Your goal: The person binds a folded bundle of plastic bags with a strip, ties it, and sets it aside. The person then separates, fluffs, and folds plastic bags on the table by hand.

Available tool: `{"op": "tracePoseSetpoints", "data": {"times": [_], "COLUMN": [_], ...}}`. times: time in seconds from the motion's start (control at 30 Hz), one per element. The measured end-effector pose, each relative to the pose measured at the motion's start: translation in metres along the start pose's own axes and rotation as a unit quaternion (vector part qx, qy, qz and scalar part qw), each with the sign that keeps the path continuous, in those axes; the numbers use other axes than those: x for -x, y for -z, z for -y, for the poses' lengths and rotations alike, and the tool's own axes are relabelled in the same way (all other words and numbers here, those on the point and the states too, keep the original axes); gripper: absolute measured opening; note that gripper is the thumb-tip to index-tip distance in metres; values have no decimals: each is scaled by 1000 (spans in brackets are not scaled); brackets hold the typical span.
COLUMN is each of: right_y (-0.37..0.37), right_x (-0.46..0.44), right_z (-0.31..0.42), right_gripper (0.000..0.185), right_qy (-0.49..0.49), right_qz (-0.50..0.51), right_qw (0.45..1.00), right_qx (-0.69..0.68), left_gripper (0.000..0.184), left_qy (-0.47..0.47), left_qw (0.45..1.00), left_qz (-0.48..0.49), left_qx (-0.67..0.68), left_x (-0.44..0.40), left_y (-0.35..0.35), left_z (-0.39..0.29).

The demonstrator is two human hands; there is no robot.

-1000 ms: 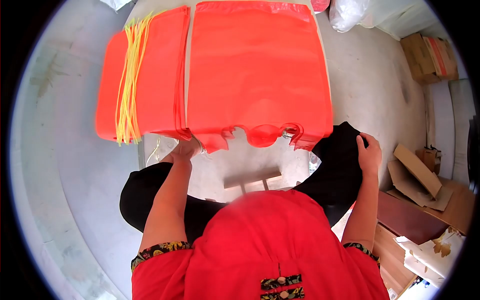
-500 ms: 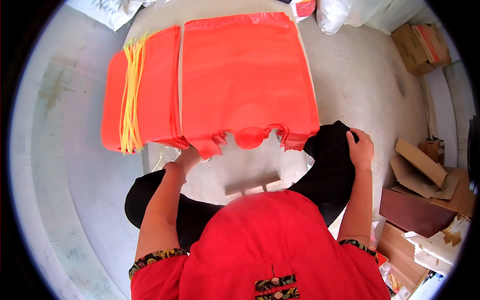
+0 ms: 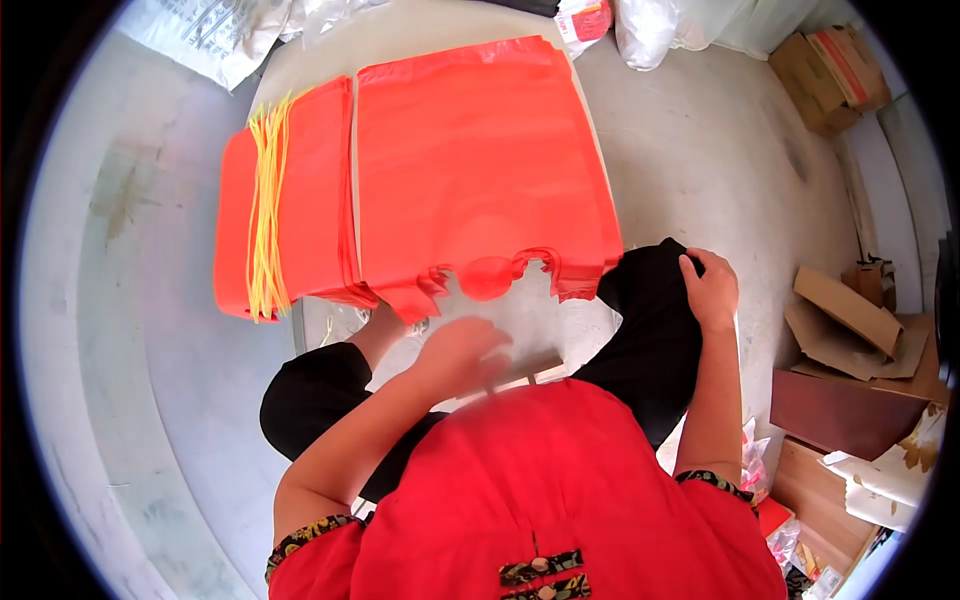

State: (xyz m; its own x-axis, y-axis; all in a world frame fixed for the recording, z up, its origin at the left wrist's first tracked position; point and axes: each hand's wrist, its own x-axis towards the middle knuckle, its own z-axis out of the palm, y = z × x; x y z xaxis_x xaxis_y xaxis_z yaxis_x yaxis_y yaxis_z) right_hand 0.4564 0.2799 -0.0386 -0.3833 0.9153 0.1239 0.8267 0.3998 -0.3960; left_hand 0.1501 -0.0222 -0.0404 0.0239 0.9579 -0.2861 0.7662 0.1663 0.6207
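Observation:
My left hand (image 3: 462, 352) is in front of my body, smeared by motion, so its fingers are hard to read. Just beyond it lies a flat stack of red plastic bags (image 3: 480, 160), their cut handle edges hanging over the table's near side. To the left, a second red stack (image 3: 320, 190) has a bundle of yellow strings (image 3: 268, 210) laid across it. My right hand (image 3: 712, 290) rests on my right knee, thumb apart from the fingers, holding nothing.
The table top (image 3: 400, 35) shows behind the stacks. White plastic bags (image 3: 645, 30) sit beyond it. At right are an opened cardboard box (image 3: 850, 320) and more cartons (image 3: 830, 75) at the back. A wooden bar (image 3: 535, 368) is low between my legs.
My left hand has come from low beside my left leg, under the table's edge, up and right to the front of my body. My right hand stays on the knee.

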Motion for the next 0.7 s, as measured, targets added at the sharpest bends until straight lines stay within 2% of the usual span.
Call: {"op": "tracePoseSetpoints", "data": {"times": [0.03,0.1,0.17,0.27,0.37,0.57,0.7], "right_y": [0,1,0,5,5,4,3], "right_x": [0,3,4,5,6,4,6], "right_z": [-2,-7,-8,-7,-7,-9,-11], "right_gripper": [29,29,29,29,30,29,29], "right_qy": [2,0,1,2,9,20,18], "right_qz": [-1,-8,-11,-14,-10,-18,-23], "right_qw": [1000,1000,1000,1000,1000,999,999], "right_qx": [1,-9,-22,-23,-25,-31,-35], "left_gripper": [66,88,92,96,93,70,71], "left_qy": [-35,-56,-22,-13,6,-31,-38], "left_qw": [995,975,957,969,971,957,951], "left_qz": [-54,-133,-185,-132,-135,-230,-241], "left_qx": [-69,-170,-223,-208,-196,-174,-188], "left_x": [-3,-15,-33,-44,-47,-45,-41], "left_y": [1,10,33,28,28,19,15], "left_z": [2,2,-8,14,8,18,16]}}
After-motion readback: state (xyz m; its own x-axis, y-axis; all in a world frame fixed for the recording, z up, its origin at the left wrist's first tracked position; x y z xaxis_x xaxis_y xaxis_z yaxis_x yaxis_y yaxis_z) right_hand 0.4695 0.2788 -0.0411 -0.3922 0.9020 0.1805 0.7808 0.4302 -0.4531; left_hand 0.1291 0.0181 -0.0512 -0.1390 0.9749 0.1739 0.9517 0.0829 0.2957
